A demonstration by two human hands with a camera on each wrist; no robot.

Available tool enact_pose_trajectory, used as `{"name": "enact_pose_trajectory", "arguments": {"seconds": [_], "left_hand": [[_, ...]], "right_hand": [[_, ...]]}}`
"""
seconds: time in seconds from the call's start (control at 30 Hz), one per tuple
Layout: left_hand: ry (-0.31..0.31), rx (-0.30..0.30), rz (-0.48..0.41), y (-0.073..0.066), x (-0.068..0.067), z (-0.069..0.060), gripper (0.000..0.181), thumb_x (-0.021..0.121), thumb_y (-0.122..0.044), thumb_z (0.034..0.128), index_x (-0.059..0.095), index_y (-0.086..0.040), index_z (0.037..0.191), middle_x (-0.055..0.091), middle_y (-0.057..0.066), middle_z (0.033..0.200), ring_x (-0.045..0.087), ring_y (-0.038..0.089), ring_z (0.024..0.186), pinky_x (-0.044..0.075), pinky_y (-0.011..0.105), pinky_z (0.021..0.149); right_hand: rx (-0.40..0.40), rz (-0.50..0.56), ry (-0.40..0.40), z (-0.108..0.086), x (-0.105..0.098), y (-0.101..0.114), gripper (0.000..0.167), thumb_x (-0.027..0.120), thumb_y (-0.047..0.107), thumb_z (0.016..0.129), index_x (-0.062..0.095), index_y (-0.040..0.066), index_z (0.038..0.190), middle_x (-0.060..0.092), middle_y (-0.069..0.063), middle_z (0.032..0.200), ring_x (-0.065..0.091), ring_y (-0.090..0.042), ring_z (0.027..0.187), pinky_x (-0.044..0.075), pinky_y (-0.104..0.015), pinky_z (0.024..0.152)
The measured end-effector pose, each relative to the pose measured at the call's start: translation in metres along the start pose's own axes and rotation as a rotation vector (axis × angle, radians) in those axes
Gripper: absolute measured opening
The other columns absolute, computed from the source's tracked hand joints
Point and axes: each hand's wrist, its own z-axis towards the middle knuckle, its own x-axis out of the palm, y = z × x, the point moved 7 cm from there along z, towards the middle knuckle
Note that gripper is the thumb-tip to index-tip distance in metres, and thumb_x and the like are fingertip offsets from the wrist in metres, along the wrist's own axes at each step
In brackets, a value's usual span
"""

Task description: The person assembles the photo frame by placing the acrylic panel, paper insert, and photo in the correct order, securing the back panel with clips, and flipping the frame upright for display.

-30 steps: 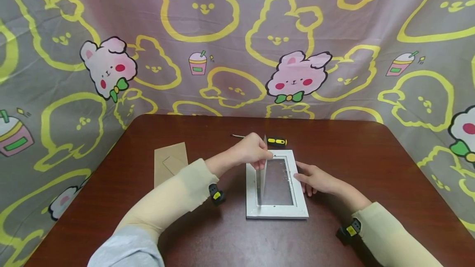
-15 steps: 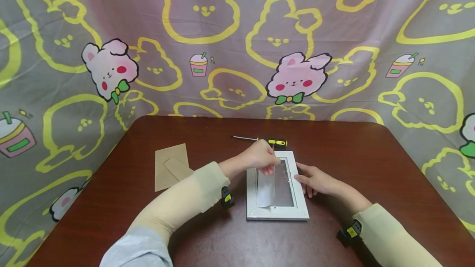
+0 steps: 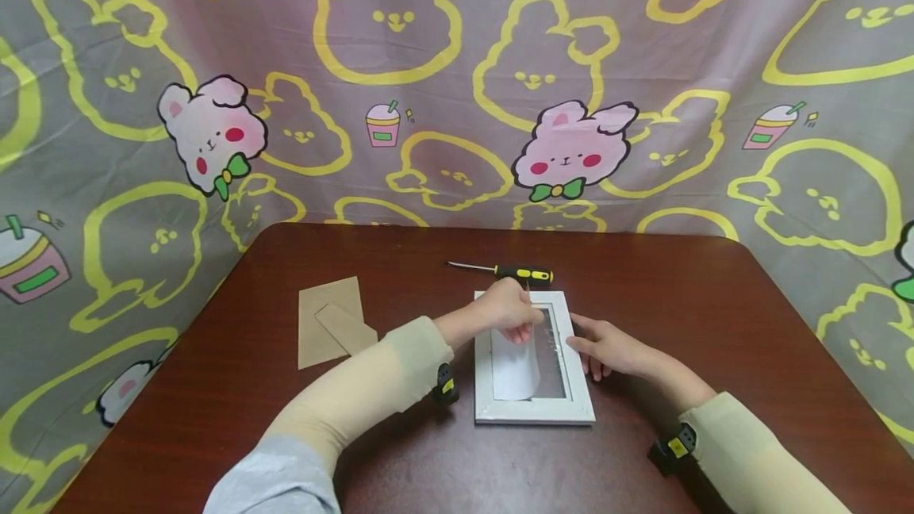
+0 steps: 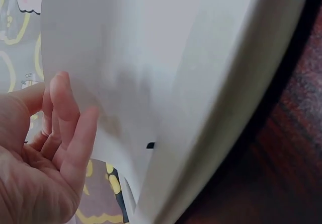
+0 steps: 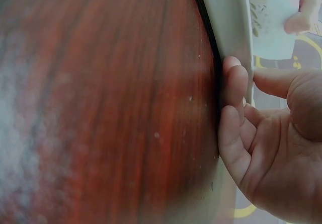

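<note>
Tbl (image 3: 457, 470): sheet (image 3: 512, 371) in pinched L hand (image 3: 508, 309)

Pinches a bowed white sheet (image 3: 514, 370) in the left grip (image 3: 510, 310), over the nine o'clock side of a white frame (image 3: 531, 412). Holds the frame at its three o'clock edge in the right grip (image 3: 608, 346). On the brown worktop (image 3: 657, 276), shows a black-and-yellow screwdriver (image 3: 524, 274) just beyond the frame at twelve o'clock and a tan board (image 3: 324, 333) well apart at nine. Shows a rabbit-print curtain (image 3: 457, 101) beyond, from nine through twelve to three.
</note>
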Motion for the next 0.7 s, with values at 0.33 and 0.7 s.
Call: {"name": "enact_pose_trajectory", "arguments": {"seconds": [0.33,0.7], "left_hand": [[0.015,0.004,0.028,0.004,0.010,0.006,0.036,0.068,-0.014,0.0907,0.063,-0.001,0.058,0.061,0.007,0.051,0.059,0.013,0.042,0.052,0.027,0.046],[0.077,0.010,0.140,0.010,0.021,0.014,0.036,0.065,-0.017,0.0912,0.063,-0.005,0.057,0.061,0.004,0.051,0.059,0.013,0.043,0.050,0.026,0.043]], "right_hand": [[-0.015,0.005,0.000,-0.001,0.000,0.003,0.063,0.052,0.018,0.101,0.021,-0.012,0.147,0.056,-0.006,0.062,0.054,-0.020,0.047,0.042,-0.028,0.043],[-0.009,0.005,-0.006,-0.001,0.001,0.002,0.063,0.053,0.018,0.101,0.022,-0.011,0.147,0.056,-0.006,0.063,0.054,-0.021,0.048,0.041,-0.028,0.043]]}}
